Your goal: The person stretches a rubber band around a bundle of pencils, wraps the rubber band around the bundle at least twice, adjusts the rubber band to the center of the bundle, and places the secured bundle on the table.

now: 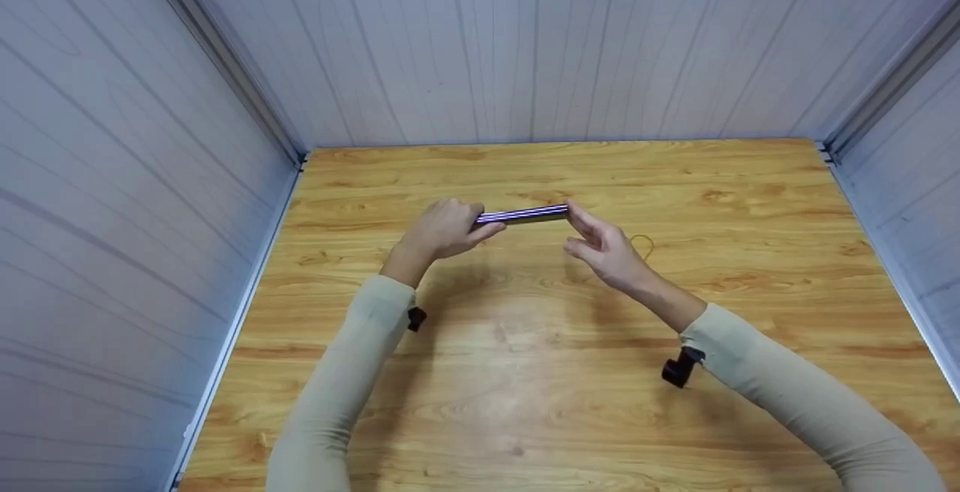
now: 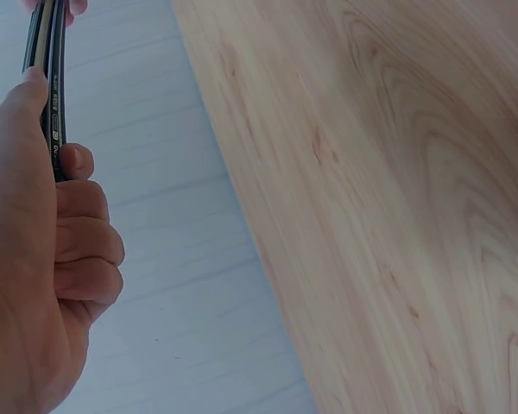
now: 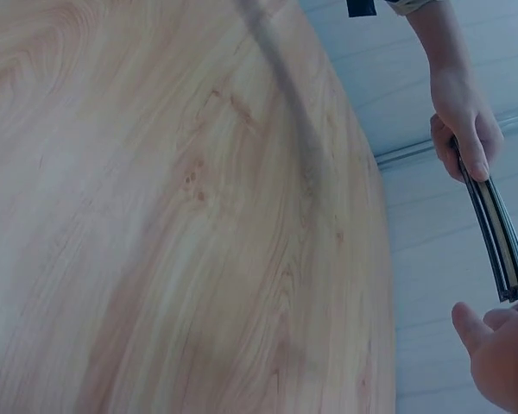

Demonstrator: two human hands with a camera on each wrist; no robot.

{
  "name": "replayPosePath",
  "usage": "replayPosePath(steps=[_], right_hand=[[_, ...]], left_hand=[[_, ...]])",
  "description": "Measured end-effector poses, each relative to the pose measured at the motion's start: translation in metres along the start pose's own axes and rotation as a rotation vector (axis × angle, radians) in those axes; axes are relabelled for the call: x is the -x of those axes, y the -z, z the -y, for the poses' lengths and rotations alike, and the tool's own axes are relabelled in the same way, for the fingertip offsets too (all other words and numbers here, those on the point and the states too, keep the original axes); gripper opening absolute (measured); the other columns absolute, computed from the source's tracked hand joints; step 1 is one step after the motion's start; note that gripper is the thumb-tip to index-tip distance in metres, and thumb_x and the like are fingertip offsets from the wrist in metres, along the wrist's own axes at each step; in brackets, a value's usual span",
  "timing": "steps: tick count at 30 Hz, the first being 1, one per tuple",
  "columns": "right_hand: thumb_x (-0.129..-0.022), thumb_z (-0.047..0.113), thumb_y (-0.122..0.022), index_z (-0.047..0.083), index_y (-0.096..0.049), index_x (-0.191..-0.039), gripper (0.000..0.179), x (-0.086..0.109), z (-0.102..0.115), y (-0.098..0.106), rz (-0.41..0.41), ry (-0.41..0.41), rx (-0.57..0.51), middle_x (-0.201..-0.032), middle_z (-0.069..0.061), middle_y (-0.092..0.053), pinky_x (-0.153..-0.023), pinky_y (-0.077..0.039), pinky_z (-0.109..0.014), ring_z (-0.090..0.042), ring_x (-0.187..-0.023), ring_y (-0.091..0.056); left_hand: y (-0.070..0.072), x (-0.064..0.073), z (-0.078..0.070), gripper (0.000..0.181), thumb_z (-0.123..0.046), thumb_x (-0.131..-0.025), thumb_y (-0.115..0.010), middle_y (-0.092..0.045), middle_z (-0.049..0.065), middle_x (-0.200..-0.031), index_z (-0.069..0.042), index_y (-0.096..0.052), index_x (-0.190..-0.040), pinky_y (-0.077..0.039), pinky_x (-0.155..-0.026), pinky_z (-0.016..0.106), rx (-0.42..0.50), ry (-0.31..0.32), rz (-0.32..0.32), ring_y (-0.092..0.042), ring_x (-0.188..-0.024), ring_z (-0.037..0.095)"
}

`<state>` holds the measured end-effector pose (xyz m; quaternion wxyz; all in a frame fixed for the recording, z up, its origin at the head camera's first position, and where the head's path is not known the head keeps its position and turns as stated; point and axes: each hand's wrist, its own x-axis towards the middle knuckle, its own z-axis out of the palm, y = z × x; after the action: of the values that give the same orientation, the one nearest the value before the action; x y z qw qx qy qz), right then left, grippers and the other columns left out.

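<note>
Dark pencils [image 1: 523, 214] bundled level above the table [image 1: 525, 372]: your left hand [image 1: 442, 229] clenches them at 9 o'clock, your right hand [image 1: 607, 248] steadies the tips with straight fingers at 3

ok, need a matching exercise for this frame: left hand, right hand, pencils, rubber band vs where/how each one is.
Things:
1. left hand
2. right hand
3. pencils
4. rubber band

States:
A. lies flat on the wooden table, beside the right hand
B. fingers open, tips at one end of the bundle
C. fingers curled round one end of the bundle
D. held level above the table, between both hands

Pairs: 1-C, 2-B, 3-D, 4-A
</note>
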<state>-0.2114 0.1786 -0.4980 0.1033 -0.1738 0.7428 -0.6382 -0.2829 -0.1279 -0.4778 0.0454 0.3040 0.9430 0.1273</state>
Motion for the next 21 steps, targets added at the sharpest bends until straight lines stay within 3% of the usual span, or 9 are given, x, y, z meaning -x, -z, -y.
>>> replayPosePath(steps=[3, 8, 13, 17, 21], right_hand=[[-0.113, -0.007, -0.053, -0.011, -0.013, -0.174, 0.074, 0.0, 0.0, -0.001, 0.004, -0.004, -0.006, -0.186, -0.027, -0.01, -0.13, -0.038, -0.048, -0.047, -0.174, -0.016], [-0.113, -0.005, -0.056, -0.009, -0.01, -0.175, 0.077, 0.002, 0.0, -0.001, 0.007, -0.014, 0.034, -0.187, -0.026, -0.007, -0.127, -0.043, -0.046, -0.048, -0.174, -0.018], [-0.112, -0.005, -0.057, -0.008, -0.014, -0.175, 0.076, 0.003, 0.0, 0.002, -0.012, 0.007, 0.052, -0.187, -0.025, -0.012, -0.129, -0.042, -0.048, -0.046, -0.174, -0.021], [-0.11, -0.01, -0.056, -0.012, -0.017, -0.174, 0.074, 0.003, -0.003, 0.007, -0.047, 0.029, 0.038, -0.184, -0.029, -0.018, -0.131, -0.043, -0.033, -0.047, -0.174, -0.019], [-0.109, -0.011, -0.055, -0.014, -0.019, -0.173, 0.073, 0.004, -0.01, 0.02, -0.091, 0.028, 0.037, -0.183, -0.033, -0.021, -0.121, -0.044, -0.011, -0.049, -0.174, -0.019]], left_hand=[[0.0, -0.001, -0.003, 0.06, -0.059, -0.117, -0.053, -0.04, -0.003, -0.067, -0.005, -0.066, -0.094, -0.034, -0.061, 0.031, -0.002, -0.002, 0.002, -0.038, -0.059, 0.013], [0.001, -0.003, -0.007, 0.059, -0.059, -0.116, -0.055, -0.039, -0.004, -0.066, -0.006, -0.063, -0.09, -0.033, -0.06, 0.03, 0.001, -0.012, -0.018, -0.037, -0.059, 0.012], [0.002, -0.004, -0.007, 0.059, -0.059, -0.115, -0.055, -0.04, -0.004, -0.067, -0.007, -0.062, -0.089, -0.033, -0.06, 0.03, -0.006, -0.015, -0.019, -0.038, -0.059, 0.012], [0.001, -0.004, -0.005, 0.06, -0.059, -0.116, -0.055, -0.04, -0.004, -0.067, -0.005, -0.064, -0.091, -0.033, -0.06, 0.03, 0.002, -0.012, -0.008, -0.038, -0.06, 0.012], [0.0, -0.001, -0.003, 0.059, -0.058, -0.116, -0.056, -0.04, -0.004, -0.067, -0.004, -0.066, -0.092, -0.034, -0.06, 0.031, 0.01, -0.004, -0.012, -0.038, -0.059, 0.012]])
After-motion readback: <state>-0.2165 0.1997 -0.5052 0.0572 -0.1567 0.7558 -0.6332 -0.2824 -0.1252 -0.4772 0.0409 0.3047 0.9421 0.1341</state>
